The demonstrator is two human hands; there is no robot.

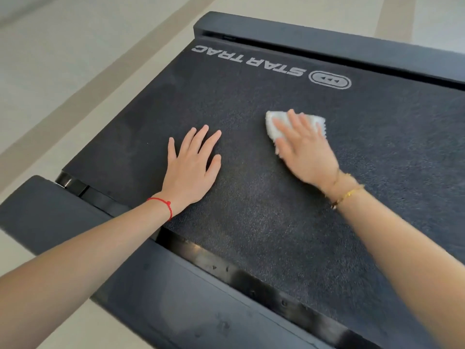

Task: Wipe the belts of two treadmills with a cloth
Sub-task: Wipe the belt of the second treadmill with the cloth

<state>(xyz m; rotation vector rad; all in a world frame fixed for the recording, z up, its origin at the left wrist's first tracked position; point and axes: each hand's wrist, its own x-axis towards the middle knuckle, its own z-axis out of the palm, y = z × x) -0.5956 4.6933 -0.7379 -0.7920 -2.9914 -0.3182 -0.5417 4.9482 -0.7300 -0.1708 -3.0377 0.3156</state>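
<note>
Running diagonally through the head view, the treadmill belt (264, 210) is seen with its long axis stretching from the left end, where a roller (66, 182) shows at the belt's edge, off toward the right border. The white logo lettering (247, 62) is printed upside down to the camera, along the far side near the far side rail (327, 42). The near side rail (176, 293) is seen along the bottom, with a glossy strip between it and the belt.

The white cloth (273, 125) is laid flat on the belt's middle, closer to the far rail, its corners pointing left and right. It is pressed down by the right hand (305, 149), whose fingers are straight and spread over it; a gold bracelet (348, 193) is worn at that wrist. The left hand (192, 163) is laid flat on the bare belt, fingers straight and spread, nothing held, a red string (164, 204) tied at the wrist. The hands are set apart. Bare belt is left all around the cloth, widest toward the right. Pale floor (63, 59) is seen beyond the left end.
</note>
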